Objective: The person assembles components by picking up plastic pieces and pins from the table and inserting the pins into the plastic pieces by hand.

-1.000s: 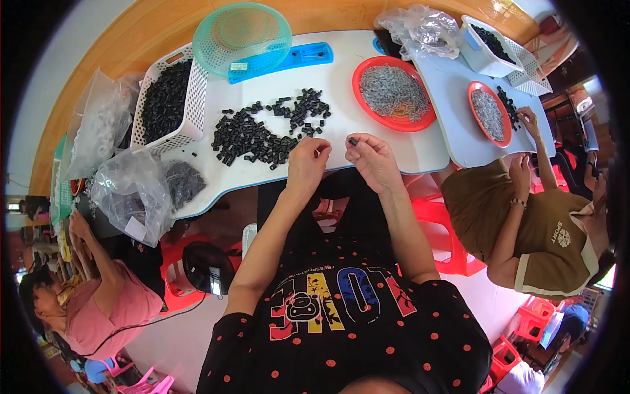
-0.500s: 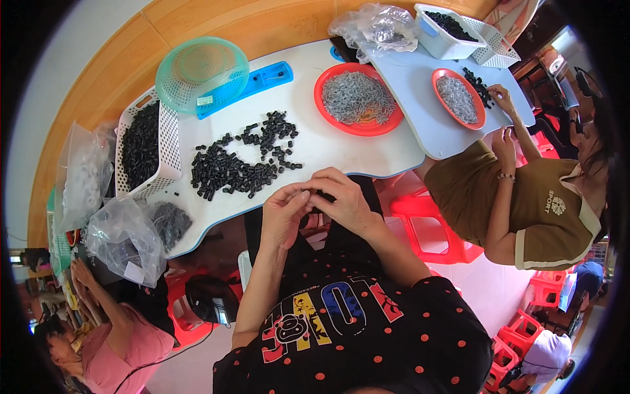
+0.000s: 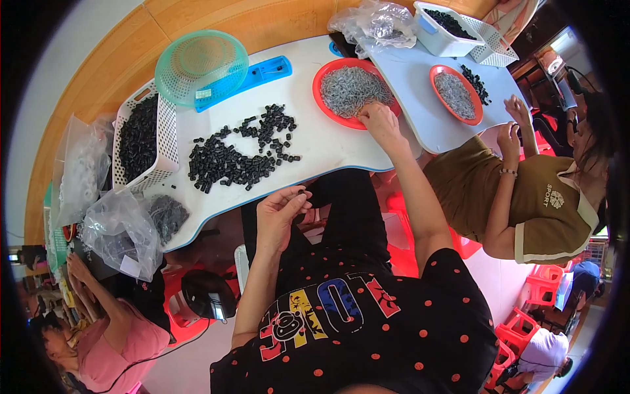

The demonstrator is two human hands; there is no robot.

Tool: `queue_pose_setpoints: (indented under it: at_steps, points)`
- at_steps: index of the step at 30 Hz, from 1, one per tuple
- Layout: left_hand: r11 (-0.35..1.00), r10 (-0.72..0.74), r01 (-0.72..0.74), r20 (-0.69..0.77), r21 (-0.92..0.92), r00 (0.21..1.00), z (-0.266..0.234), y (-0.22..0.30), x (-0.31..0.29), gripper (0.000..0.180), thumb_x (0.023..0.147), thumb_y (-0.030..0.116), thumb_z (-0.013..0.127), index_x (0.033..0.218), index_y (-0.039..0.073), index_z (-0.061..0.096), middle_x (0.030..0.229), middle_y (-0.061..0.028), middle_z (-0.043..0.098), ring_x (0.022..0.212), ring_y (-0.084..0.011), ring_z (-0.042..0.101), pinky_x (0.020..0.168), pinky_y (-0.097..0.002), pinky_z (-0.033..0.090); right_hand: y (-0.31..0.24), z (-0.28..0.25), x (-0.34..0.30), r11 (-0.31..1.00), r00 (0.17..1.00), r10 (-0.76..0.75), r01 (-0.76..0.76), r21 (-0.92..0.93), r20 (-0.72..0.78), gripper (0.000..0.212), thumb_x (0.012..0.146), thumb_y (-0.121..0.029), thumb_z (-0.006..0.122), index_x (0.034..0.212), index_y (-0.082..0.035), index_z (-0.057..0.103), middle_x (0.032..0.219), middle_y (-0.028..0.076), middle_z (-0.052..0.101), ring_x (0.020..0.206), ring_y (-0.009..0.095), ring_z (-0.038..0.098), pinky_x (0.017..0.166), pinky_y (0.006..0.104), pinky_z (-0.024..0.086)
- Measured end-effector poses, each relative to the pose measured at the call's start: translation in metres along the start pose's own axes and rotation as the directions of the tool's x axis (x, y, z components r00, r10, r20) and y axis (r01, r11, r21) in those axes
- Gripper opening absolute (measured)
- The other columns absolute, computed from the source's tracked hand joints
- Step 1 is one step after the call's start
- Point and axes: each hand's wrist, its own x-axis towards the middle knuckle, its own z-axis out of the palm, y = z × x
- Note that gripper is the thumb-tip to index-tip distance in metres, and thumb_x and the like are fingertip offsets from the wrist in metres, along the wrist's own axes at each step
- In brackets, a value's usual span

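My left hand (image 3: 279, 215) is over my lap by the table's near edge, its thumb and fingers pinching a small black piece that is mostly hidden. My right hand (image 3: 382, 126) reaches across the near rim of a red plate (image 3: 321, 104), fingertips down among a heap of small grey pin-like pieces (image 3: 351, 90). Its fingers are drawn together; whatever they grip is too small to make out. Left of that plate, short black cylinders (image 3: 230, 164) lie in a loose pile on the white table (image 3: 262, 190).
A white perforated basket (image 3: 168, 141) of black pieces stands at the left, near a green strainer basket (image 3: 202, 56) and a blue tray (image 3: 266, 74). Clear plastic bags (image 3: 125, 230) lie by the left edge. At the right, a co-worker (image 3: 538, 203) sits by another red plate (image 3: 474, 117).
My right hand has left my left hand and moved forward and right to the red plate. My left hand stays near the table edge. The co-worker's hand at the right has drawn back from the black pieces.
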Motion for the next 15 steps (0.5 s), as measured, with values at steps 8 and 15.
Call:
queue_pose_setpoints:
  at_steps: [8, 15]
  points:
    - [0.972, 0.203, -0.201, -0.005, 0.123, 0.979, 0.0, 0.019, -0.015, 0.032, 0.114, -0.007, 0.09, 0.146, -0.006, 0.091, 0.133, -0.0156, 0.093, 0.113, -0.0171, 0.087, 0.102, -0.0309, 0.07, -0.034, -0.014, -0.034, 0.979, 0.976, 0.106, -0.136, 0.151, 0.192, 0.022, 0.108, -0.022, 0.096, 0.114, -0.001, 0.095, 0.11, 0.013, 0.093, 0.093, 0.023, 0.089, 0.091, 0.0422, 0.07]
    - [0.897, 0.349, -0.343, 0.031, 0.279, 0.937, 0.022, 0.041, -0.018, 0.026, 0.112, -0.007, 0.093, 0.137, 0.001, 0.097, 0.13, -0.0068, 0.087, 0.093, -0.0078, 0.077, 0.077, -0.0255, 0.06, -0.162, -0.025, -0.11, 0.718, 0.809, -0.166, -0.293, 0.631, 0.564, 0.012, 0.115, -0.006, 0.093, 0.124, 0.001, 0.093, 0.107, 0.003, 0.092, 0.095, 0.006, 0.082, 0.084, 0.0255, 0.064]
